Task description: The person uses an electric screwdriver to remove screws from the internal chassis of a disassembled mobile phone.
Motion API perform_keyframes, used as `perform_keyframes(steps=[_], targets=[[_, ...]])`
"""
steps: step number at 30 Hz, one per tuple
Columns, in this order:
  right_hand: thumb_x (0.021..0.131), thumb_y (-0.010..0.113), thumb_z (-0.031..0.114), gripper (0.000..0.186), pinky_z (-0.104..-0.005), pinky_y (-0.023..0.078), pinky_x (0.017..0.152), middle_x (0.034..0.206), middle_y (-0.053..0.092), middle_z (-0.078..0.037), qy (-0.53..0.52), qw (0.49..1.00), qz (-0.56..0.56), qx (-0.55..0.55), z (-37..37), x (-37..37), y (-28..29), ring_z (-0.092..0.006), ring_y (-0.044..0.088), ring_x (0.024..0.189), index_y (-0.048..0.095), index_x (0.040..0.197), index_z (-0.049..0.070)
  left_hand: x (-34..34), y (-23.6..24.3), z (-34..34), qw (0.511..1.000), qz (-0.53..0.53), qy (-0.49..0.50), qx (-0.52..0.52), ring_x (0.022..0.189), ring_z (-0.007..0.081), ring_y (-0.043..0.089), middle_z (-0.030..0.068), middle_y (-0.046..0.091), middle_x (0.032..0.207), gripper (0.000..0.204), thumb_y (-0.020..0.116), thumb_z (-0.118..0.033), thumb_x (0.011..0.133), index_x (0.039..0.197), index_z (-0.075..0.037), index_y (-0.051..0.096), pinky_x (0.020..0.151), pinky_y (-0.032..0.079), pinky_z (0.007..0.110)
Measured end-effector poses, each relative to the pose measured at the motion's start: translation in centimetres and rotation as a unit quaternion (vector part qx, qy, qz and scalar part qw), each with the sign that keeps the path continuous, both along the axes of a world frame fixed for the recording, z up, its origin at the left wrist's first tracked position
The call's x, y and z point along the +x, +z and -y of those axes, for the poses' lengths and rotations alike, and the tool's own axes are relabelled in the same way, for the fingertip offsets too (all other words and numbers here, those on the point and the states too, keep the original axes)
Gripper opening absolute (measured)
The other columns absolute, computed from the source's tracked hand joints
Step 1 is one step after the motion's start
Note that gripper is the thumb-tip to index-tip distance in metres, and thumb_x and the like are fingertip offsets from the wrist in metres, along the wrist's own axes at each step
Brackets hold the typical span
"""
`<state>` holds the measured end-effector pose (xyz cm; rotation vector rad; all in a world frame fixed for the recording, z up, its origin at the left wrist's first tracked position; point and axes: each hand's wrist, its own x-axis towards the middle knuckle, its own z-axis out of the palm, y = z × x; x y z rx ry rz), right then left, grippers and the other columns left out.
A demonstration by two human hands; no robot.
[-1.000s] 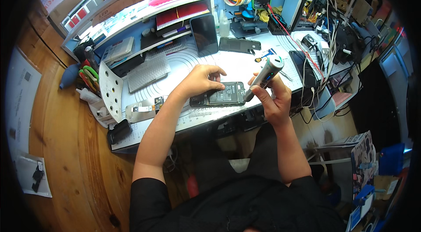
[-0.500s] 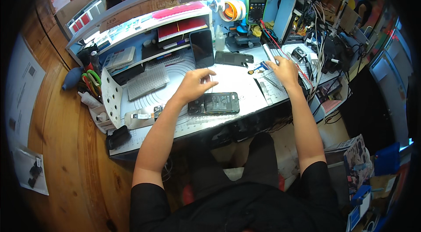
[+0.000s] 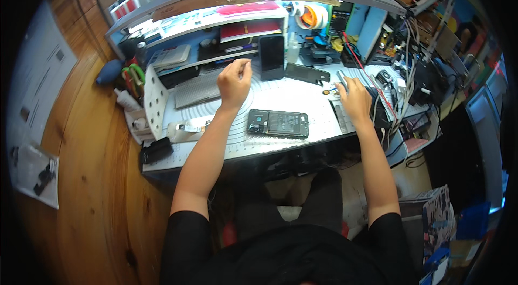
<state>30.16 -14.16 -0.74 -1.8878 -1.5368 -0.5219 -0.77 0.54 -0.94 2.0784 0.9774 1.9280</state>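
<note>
An opened smartphone lies on a sheet of clear bubble wrap at the mat's front edge, its inner parts facing up. My left hand is raised over the mat behind and left of it, fingers curled together; whether anything small is in them is hidden. Toward the right, my right hand closes its fingers round a silver pen-shaped tool. Beside that hand lie small blue and yellow pieces. A dark phone leans upright behind, next to a flat black phone part.
A perforated white holder with tools stands at the left. A black case sits at the front left corner. Behind are a shelf and a multimeter. Red and white cables run down the right side.
My left hand has lifted away from the opened phone, and its fingers have curled in. The silver tool in my right hand sits lower. The whole view has shifted.
</note>
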Motion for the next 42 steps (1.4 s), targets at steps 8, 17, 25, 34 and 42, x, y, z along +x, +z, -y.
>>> perform_keyframes(steps=[8, 17, 25, 34, 42], targets=[[0.090, 0.072, 0.021, 0.023, -0.0380, 0.051, 0.071, 0.089, 0.065, -0.010, 0.173, 0.983, -0.041, 0.056, 1.6, -7.2, -2.6, -0.0283, 0.065, 0.079, 0.071, 0.104, 0.003, -2.0, 4.2, 4.4, 0.999, 0.029, 0.007, 0.032, 0.062, 0.0214, 0.062, 0.0068, 0.067, 0.071, 0.004, 0.070, -0.005, 0.085, 0.089, -0.006, 0.072, 0.059, 0.049, 0.034], [0.092, 0.070, 0.021, 0.021, -0.0371, 0.050, 0.066, 0.085, 0.064, -0.011, 0.181, 0.975, -0.116, 0.054, 1.8, -6.5, -3.5, -0.0277, 0.064, 0.073, 0.071, 0.103, 0.003, -17.7, 3.9, 14.2, 0.969, -0.085, 0.190, -0.135, 0.082, 0.0211, 0.066, 0.0106, 0.071, 0.091, 0.015, 0.069, -0.003, 0.086, 0.100, -0.002, 0.073, 0.075, 0.051, 0.033], [0.093, 0.070, 0.020, 0.020, -0.0364, 0.049, 0.063, 0.085, 0.064, -0.010, 0.188, 0.968, -0.153, 0.064, 1.8, -6.6, -3.2, -0.0259, 0.062, 0.067, 0.071, 0.103, 0.003, -24.4, 1.4, 18.5, 0.932, -0.104, 0.235, -0.253, 0.080, 0.0181, 0.064, 0.0112, 0.070, 0.094, 0.019, 0.066, -0.008, 0.091, 0.109, -0.002, 0.072, 0.073, 0.052, 0.031], [0.093, 0.069, 0.018, 0.020, -0.0345, 0.049, 0.062, 0.087, 0.066, -0.011, 0.206, 0.953, -0.207, 0.084, 2.1, -5.8, -3.6, -0.0239, 0.062, 0.065, 0.071, 0.100, 0.000, -26.8, 1.7, 10.8, 0.936, -0.073, 0.331, -0.091, 0.070, 0.0218, 0.067, 0.0120, 0.073, 0.092, 0.023, 0.069, -0.010, 0.088, 0.109, -0.001, 0.071, 0.070, 0.053, 0.035], [0.092, 0.068, 0.018, 0.017, -0.0367, 0.050, 0.065, 0.087, 0.066, -0.011, 0.201, 0.950, -0.222, 0.089, 1.9, -5.8, -3.9, -0.0256, 0.064, 0.068, 0.071, 0.097, 0.001, -29.4, 0.4, 7.3, 0.904, -0.183, 0.350, -0.165, 0.086, 0.0384, 0.068, 0.0201, 0.071, 0.096, 0.016, 0.070, -0.004, 0.081, 0.097, -0.001, 0.071, 0.078, 0.052, 0.043]])
